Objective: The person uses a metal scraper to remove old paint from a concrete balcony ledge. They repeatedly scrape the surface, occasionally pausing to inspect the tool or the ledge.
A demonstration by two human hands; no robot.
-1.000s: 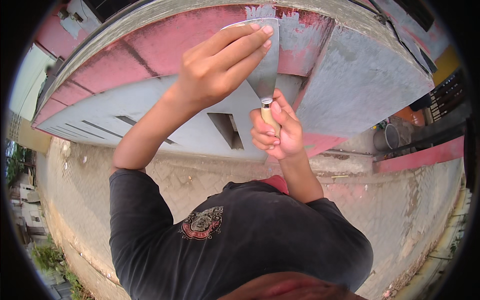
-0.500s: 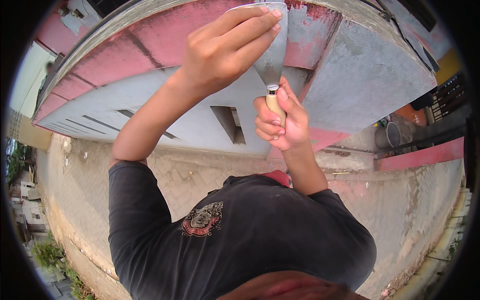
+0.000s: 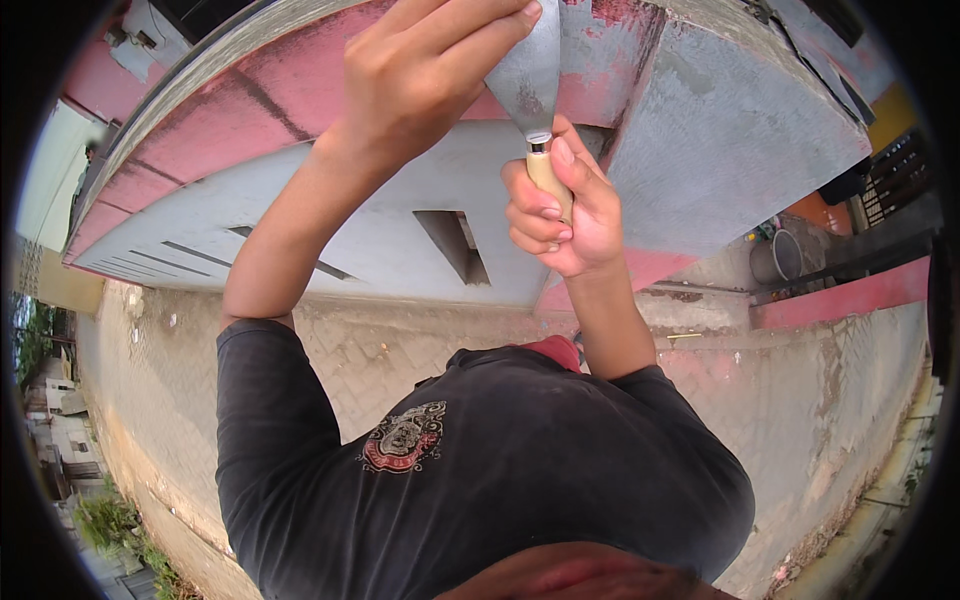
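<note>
While the R hand (image 3: 590, 215) is clenched round the wooden handle (image 3: 547, 182) of a scraper (image 3: 530, 95), upper centre of frame, L hand (image 3: 405, 80) rests fingers (image 3: 490, 35) on its blade (image 3: 535, 75); thumb's hidden, so can't tell if it's pinching. Risk, I'd guess: a nick, b/c those fingers could slide to an edge. Behind, a pink-&-grey wall (image 3: 385, 225), paint flaking (image 3: 618, 14) up top; paving (image 3: 150, 370) mid-L of frame; grey bucket (image 3: 770, 262) mid-R, nr low pink ledge (image 3: 850, 293).

Two grips (image 3: 415, 85) (image 3: 590, 218), one scraper (image 3: 531, 92), one shirt (image 3: 560, 460) and one bucket (image 3: 768, 262) are in view
</note>
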